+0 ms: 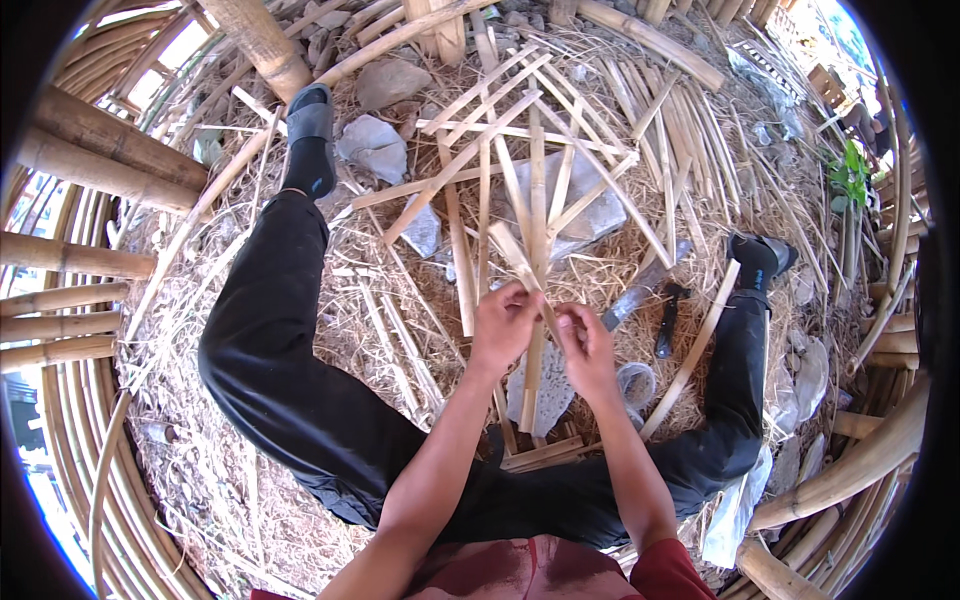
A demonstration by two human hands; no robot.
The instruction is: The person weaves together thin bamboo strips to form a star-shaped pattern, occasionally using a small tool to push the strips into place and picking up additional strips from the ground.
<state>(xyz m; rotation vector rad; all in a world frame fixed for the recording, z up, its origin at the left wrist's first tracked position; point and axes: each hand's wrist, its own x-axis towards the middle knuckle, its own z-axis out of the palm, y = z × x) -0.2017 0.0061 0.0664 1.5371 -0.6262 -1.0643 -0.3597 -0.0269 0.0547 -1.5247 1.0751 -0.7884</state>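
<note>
Both my hands meet over the straw in front of me, on one short split bamboo strip. Its pale end sticks up and away past my left hand, whose fingers pinch it. At the strip's near end are the curled fingers of my right hand, closed on it. Beneath them runs a longer bamboo slat, over a grey stone slab. Farther off, a loose lattice of crossed bamboo slats lies over flat stones. A broad metal blade rests right of my right hand.
A black-handled tool and a clear round container lie between my right hand and right leg. My left leg stretches out left. Bamboo poles line the left side; more slats lie at far right.
</note>
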